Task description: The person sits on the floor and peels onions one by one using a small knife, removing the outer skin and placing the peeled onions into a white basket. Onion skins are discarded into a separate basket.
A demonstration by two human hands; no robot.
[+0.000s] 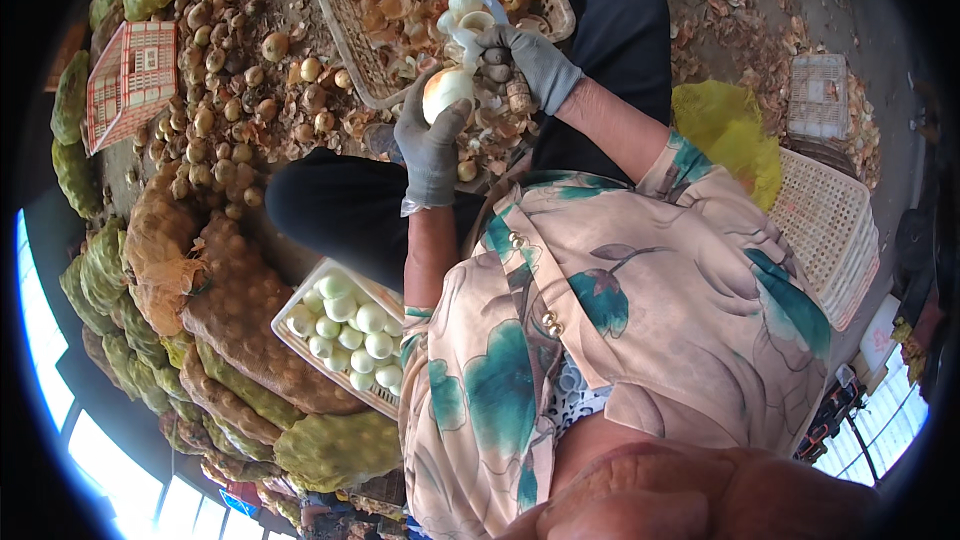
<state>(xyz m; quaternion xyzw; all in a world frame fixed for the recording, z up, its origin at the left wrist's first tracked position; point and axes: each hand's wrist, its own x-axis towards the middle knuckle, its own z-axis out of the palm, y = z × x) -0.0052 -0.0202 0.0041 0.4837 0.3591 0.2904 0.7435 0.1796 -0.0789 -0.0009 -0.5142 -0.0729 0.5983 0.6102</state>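
A partly peeled onion [444, 92] is held in the gloved fingers of my left hand [429, 139]. Its near side is bare white, while brownish skin remains towards the top. My gloved right hand [529, 64] is closed around what looks like a short knife [519, 96]; its handle end shows below the fist, and a bluish blade-like part sticks out above. Pale onion layers [466, 9] show beyond the right fingers, close to the onion. Under both hands lies a dirty plastic crate [335, 30] holding loose onion skins [394, 4].
Unpeeled onions [202, 120] cover the floor on the left, beside a red-and-white crate [133, 82]. Full mesh sacks [251, 307] stand behind them. A white crate of peeled onions [352, 330] sits by my left elbow. On the right are stacked crates [821, 217] and yellow netting [724, 135].
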